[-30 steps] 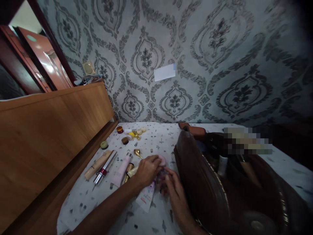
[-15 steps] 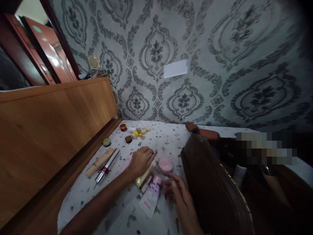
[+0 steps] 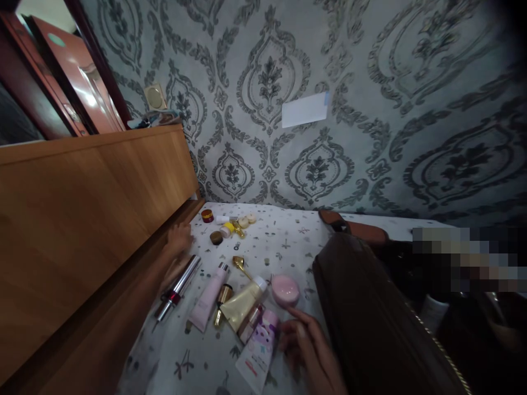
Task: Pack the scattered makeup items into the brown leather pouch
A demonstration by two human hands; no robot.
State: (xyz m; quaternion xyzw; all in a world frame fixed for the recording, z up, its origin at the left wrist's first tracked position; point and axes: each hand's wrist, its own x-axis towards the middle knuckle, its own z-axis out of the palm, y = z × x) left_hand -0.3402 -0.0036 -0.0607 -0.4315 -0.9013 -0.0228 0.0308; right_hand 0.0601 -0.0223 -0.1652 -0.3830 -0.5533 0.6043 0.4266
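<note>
My left hand (image 3: 180,240) is at the wooden panel's edge, fingers curled down where a small green jar stood; the jar is hidden. Below its wrist lie a beige tube (image 3: 175,269), partly covered by the arm, and a silver cosmetic tube (image 3: 179,288) with a red band. My right hand (image 3: 307,343) rests by the bag, holding nothing, index finger stretched towards a round pink case (image 3: 285,291), the others loosely bent. Left of it lie a purple-and-white tube (image 3: 259,345), a cream tube (image 3: 245,302), a pink tube (image 3: 209,296) and a gold-and-black bottle (image 3: 223,302).
A dark brown bag (image 3: 370,307) stands open on the right, a brown strap (image 3: 366,231) behind it. Small jars, including a red one (image 3: 207,215), sit at the back of the patterned white cloth (image 3: 284,236). A wooden panel (image 3: 102,208) borders the left.
My left hand has moved left and back from the middle tubes to the green jar, uncovering the pink tube and gold items. My right hand stays nearly in place.
</note>
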